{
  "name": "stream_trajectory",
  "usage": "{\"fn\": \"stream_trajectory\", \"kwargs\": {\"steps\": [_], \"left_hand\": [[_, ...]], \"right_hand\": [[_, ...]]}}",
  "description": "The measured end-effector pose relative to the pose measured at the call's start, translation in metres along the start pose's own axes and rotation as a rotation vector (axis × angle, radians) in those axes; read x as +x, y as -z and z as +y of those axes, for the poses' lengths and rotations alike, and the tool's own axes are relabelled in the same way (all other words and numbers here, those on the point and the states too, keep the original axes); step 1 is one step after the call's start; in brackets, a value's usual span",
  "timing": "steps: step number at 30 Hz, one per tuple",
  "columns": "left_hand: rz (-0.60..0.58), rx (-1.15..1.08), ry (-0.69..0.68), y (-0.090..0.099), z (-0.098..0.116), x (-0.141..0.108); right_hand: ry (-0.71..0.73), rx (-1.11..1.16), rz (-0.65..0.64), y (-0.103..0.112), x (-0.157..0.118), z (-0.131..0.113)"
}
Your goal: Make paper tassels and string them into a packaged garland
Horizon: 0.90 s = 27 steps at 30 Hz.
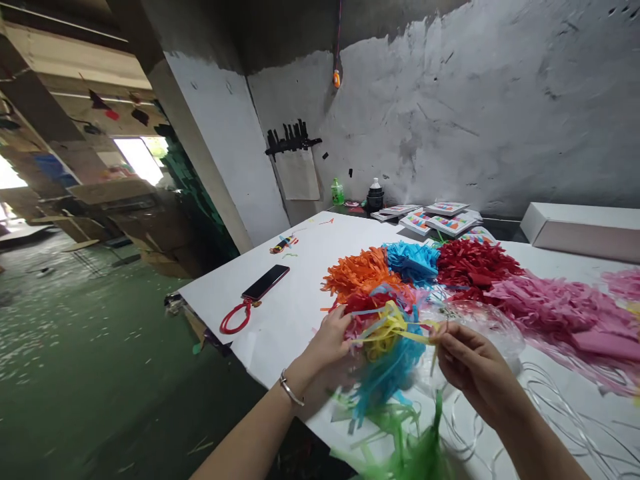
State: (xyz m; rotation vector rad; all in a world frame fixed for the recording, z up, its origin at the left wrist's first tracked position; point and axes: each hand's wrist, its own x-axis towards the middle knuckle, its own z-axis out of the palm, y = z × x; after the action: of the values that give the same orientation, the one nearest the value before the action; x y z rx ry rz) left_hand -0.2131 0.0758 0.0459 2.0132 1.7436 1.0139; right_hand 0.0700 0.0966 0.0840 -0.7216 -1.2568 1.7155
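We have our right hand (pixel 467 363) pinched closed, with the fingertips on the ends of the yellow strips (pixel 389 328). Our left hand (pixel 329 339) is bent in at the other side of these strips, but we cannot tell how tight its grip is. The yellow strips lie between our two grips, over a soft blue bunch (pixel 386 375) that looks blurry. Just past our left grip are a red bunch (pixel 361 304) and a big orange pile (pixel 357 270). Past our right grip we see a light blue pile (pixel 413 261) and a dark red pile (pixel 475 261). A pink pile (pixel 560 307) and loops of clear string (pixel 560 403) are to its right. Green strips (pixel 417 447) are nearer to us than both grips. Well left of our left grip, a phone (pixel 265 283) lies on the white table (pixel 313 257).
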Motion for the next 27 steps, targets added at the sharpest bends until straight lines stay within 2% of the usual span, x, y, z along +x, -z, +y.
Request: {"fn": "stream_trajectory", "kwargs": {"steps": [2, 4, 6, 7, 8, 10, 11, 13, 15, 18, 22, 24, 27], "left_hand": [[0.020, 0.038, -0.004, 0.009, 0.010, -0.010], [0.114, 0.068, -0.010, 0.013, 0.027, -0.026], [0.260, 0.043, -0.010, 0.007, 0.048, -0.047], [0.288, -0.028, -0.006, -0.001, 0.059, -0.057], [0.218, -0.145, 0.031, -0.012, 0.069, -0.066], [-0.070, -0.458, 0.189, -0.041, 0.084, -0.076], [-0.124, -0.590, 0.289, -0.055, 0.088, -0.076], [-0.093, -0.663, 0.374, -0.078, 0.091, -0.070], [0.042, -0.621, 0.383, -0.087, 0.088, -0.059], [0.194, -0.518, 0.352, -0.080, 0.081, -0.046], [0.318, -0.319, 0.259, -0.051, 0.074, -0.044], [0.385, -0.219, 0.205, -0.033, 0.072, -0.045], [0.486, -0.124, 0.133, -0.009, 0.069, -0.041]], "right_hand": [[0.005, 0.083, 0.061, 0.012, -0.011, 0.000], [0.006, 0.141, 0.107, 0.018, -0.024, 0.002], [0.001, 0.207, 0.131, 0.017, -0.037, 0.006], [-0.010, 0.245, 0.129, 0.015, -0.044, 0.008], [-0.027, 0.280, 0.114, 0.011, -0.051, 0.010], [-0.079, 0.318, 0.032, 0.002, -0.063, 0.015], [-0.108, 0.310, -0.035, -0.002, -0.068, 0.018], [-0.148, 0.233, -0.199, -0.007, -0.077, 0.025], [-0.124, 0.069, -0.319, -0.007, -0.083, 0.034], [0.022, -0.296, -0.364, 0.001, -0.088, 0.049], [0.171, -0.732, -0.157, 0.017, -0.090, 0.056], [0.201, -0.805, -0.072, 0.022, -0.091, 0.054], [0.259, -0.815, -0.082, 0.024, -0.090, 0.052]]}}
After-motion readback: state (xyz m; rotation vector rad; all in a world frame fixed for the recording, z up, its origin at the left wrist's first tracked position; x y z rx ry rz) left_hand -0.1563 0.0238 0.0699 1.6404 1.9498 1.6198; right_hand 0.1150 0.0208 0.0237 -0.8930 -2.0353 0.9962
